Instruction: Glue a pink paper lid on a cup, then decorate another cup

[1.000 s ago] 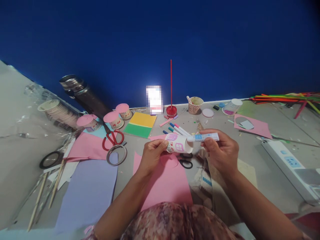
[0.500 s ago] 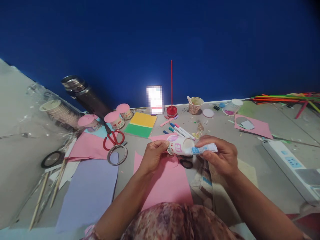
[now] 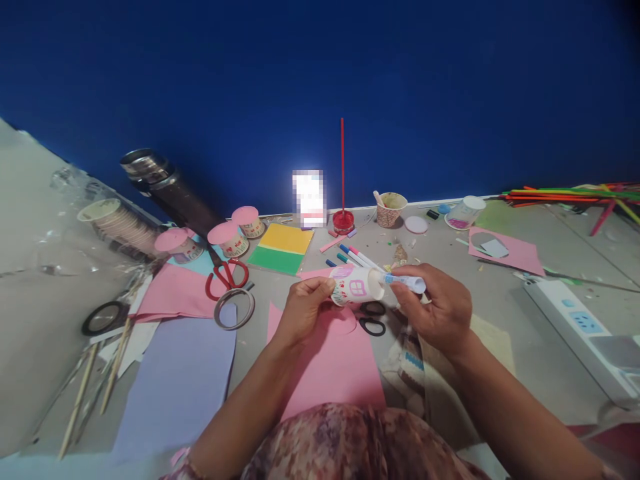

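The left hand (image 3: pixel 303 307) pinches a decorated paper cup (image 3: pixel 354 287) between thumb and fingers near its base, tipping the cup onto its side in the air so that its mouth faces right. A pink window and small red and green drawings mark its white wall. The right hand (image 3: pixel 443 310) grips a white glue stick (image 3: pixel 413 285) with blue print, thumb below and fingers above, its far end at the cup's rim; whether the two touch is hard to tell.

Beneath the cup lies a pink paper sheet (image 3: pixel 333 373), with black-handled scissors (image 3: pixel 373 327) near its right edge. Felt-tip pens (image 3: pixel 356 257) lie just beyond the cup. To the left are red-handled scissors (image 3: pixel 245 272), a roll of tape (image 3: pixel 219 311) just below their handles, and purple paper (image 3: pixel 180 387). Farther back, three pink-topped cups (image 3: pixel 227 233) stand between a dark thermos flask (image 3: pixel 175 197) and a yellow-and-green packet (image 3: pixel 281 249).

A red stick (image 3: pixel 343 160) rises from a red base, with a patterned cup (image 3: pixel 390 215) to its right. An upside-down cup (image 3: pixel 466 213) stands farther right, and a white power strip (image 3: pixel 575 327) lies beyond the right forearm.
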The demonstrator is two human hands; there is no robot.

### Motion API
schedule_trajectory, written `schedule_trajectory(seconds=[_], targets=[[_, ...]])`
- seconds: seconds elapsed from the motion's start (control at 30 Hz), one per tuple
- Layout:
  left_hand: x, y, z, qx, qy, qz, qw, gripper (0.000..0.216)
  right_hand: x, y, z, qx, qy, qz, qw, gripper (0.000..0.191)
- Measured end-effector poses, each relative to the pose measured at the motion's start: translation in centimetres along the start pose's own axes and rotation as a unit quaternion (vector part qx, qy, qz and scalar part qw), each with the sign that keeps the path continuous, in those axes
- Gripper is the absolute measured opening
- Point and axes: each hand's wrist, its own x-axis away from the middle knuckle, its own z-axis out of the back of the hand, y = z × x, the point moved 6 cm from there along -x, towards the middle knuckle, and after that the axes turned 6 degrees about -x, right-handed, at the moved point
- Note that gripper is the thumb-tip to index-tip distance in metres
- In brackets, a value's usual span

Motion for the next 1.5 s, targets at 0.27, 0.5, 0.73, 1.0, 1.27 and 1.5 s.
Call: schedule_trajectory(seconds=[0.27,0.5,0.73,1.0,1.27,1.5], targets=[[0.0,0.5,0.4,-0.030,0.039,-0.047,0.998,0.042,1.1,2.0,-0.6,-0.225,-0.025,-0.253,0.941,0.022],[0.3,0.2,0.0,-0.081,0.006,-0.062,0.995,0.042,1.6,2.4,0.1,-0.205,0.049,-0.225,0.951,0.017],[0.8,1.6,-0.3,-0.171,-0.013,-0.115,0.978,0.035,0.5,2.5,1.1,-0.109,0.037,-0.211,0.971,0.014],[0.2,0.6,0.1,-0.065,-0.001,-0.084,0.994,0.037,0.7,4.8,-0.2,-0.235,-0.009,-0.354,0.905,0.023],[-0.9,1.1,2.2,0.054,0.099,-0.046,0.993,0.032,2.1,4.9,-2.0,-0.399,-0.027,-0.405,0.822,0.031],[-1.0,3.1,5.5,0.242,0.199,0.026,0.949,0.011,2.0,8.7,-2.1,-0.383,0.106,-0.448,0.801,0.038]])
